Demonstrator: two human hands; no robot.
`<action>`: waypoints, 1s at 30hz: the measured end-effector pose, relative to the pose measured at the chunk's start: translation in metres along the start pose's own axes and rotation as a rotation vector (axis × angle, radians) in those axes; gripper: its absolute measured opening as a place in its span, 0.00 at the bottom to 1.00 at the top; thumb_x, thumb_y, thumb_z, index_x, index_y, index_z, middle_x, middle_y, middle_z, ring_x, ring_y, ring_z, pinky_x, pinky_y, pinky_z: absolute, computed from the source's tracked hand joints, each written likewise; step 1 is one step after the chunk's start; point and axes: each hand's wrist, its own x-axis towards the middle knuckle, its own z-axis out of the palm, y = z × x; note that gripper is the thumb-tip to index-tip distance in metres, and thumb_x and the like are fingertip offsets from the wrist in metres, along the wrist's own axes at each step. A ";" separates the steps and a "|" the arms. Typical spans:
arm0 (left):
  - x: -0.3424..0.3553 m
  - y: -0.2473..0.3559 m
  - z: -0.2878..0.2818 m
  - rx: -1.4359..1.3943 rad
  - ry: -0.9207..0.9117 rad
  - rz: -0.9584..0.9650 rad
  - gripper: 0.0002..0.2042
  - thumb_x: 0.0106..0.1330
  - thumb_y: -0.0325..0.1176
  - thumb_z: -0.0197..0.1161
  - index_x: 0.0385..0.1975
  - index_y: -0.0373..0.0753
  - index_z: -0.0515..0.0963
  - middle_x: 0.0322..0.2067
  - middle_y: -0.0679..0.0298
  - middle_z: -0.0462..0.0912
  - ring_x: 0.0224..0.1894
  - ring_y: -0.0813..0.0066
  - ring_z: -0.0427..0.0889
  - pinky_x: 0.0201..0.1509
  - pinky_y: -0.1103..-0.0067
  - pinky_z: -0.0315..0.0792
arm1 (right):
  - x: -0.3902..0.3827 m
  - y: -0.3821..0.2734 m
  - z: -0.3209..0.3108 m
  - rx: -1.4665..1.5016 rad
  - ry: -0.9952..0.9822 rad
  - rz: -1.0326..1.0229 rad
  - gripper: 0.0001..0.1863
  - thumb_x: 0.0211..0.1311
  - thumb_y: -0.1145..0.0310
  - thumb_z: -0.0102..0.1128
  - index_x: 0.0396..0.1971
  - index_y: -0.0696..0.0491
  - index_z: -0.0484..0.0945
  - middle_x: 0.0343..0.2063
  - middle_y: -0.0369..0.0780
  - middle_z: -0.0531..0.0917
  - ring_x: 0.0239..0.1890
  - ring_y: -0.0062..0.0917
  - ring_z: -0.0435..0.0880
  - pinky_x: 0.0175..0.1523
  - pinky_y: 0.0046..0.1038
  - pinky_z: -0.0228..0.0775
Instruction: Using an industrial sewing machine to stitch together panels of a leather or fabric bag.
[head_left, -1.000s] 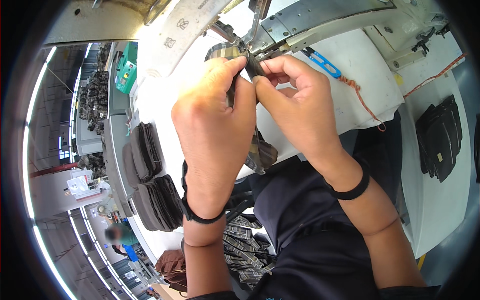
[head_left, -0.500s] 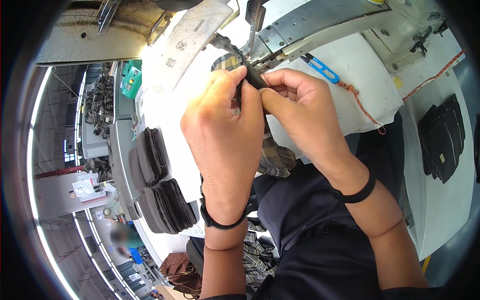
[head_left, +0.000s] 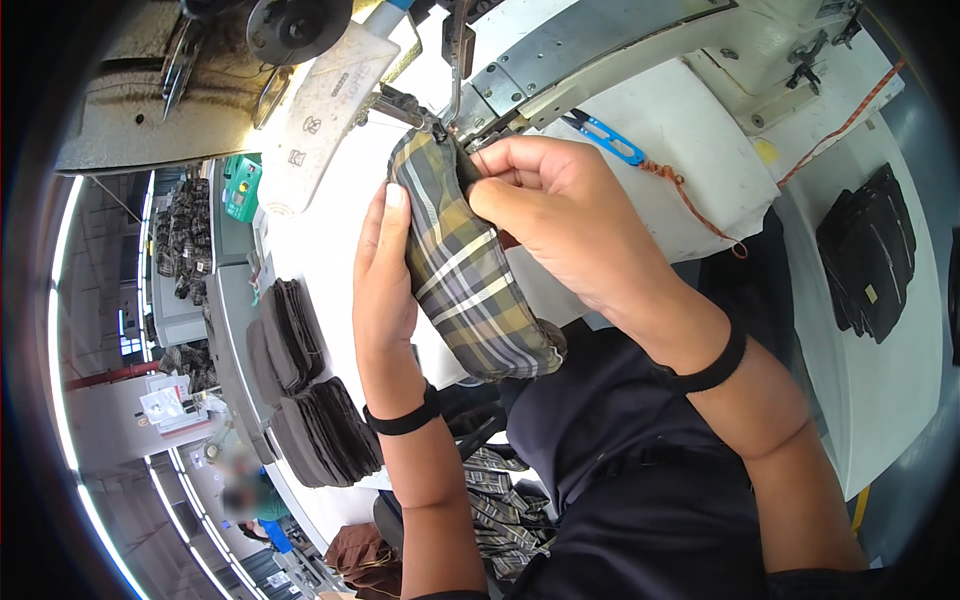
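Observation:
A plaid cloth piece (head_left: pixel 470 285) in olive, grey and white lies lengthwise from the sewing machine's needle area (head_left: pixel 450 125) toward my lap, its near end curled. My right hand (head_left: pixel 560 210) pinches the dark strip at its upper right edge between thumb and bent fingers, close to the metal plate. Along the opposite edge, my left hand (head_left: pixel 385 270) is held on its side. Its fingers are stretched out, and the thumb tip touches the cloth's border. The undersides of the cloth and the left hand's lower fingers are hidden.
Blue thread snips (head_left: pixel 610 138) on an orange cord lie right of the machine plate (head_left: pixel 520 75). Two stacks of dark cloth pieces (head_left: pixel 325 430) stand at left; more dark pieces (head_left: pixel 872 255) lie far right. The machine head (head_left: pixel 150 110) overhangs upper left. A person (head_left: pixel 262 500) is beyond.
My left hand has let go of the dark strip and moved left to the cloth's other edge. The plaid face now lies spread and uncovered. My right hand still pinches the strip.

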 end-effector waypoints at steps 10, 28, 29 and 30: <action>-0.008 0.013 -0.003 0.045 -0.045 0.083 0.34 0.70 0.33 0.71 0.72 0.27 0.63 0.55 0.51 0.82 0.53 0.71 0.84 0.58 0.77 0.79 | 0.026 -0.018 -0.006 -0.548 -0.087 0.028 0.19 0.73 0.67 0.58 0.19 0.60 0.78 0.16 0.32 0.78 0.21 0.12 0.76 0.27 0.22 0.71; -0.025 0.000 0.000 -0.020 0.031 0.156 0.32 0.71 0.35 0.71 0.69 0.26 0.66 0.56 0.51 0.81 0.56 0.69 0.82 0.61 0.76 0.77 | -0.031 0.026 0.001 -0.530 0.095 -0.314 0.15 0.79 0.68 0.56 0.28 0.59 0.73 0.16 0.38 0.66 0.21 0.18 0.60 0.26 0.27 0.58; -0.026 -0.002 -0.003 -0.028 0.024 0.157 0.32 0.71 0.35 0.71 0.69 0.26 0.66 0.56 0.51 0.81 0.56 0.69 0.82 0.61 0.76 0.77 | -0.032 0.025 0.001 -0.538 0.100 -0.317 0.15 0.79 0.68 0.56 0.28 0.59 0.73 0.16 0.38 0.66 0.21 0.18 0.60 0.26 0.27 0.58; -0.029 -0.006 -0.007 -0.111 0.021 0.010 0.29 0.74 0.37 0.67 0.67 0.26 0.69 0.54 0.52 0.83 0.55 0.70 0.83 0.60 0.76 0.77 | -0.033 0.024 0.003 -0.510 0.101 -0.311 0.15 0.79 0.68 0.56 0.29 0.59 0.74 0.16 0.37 0.66 0.21 0.17 0.60 0.26 0.26 0.59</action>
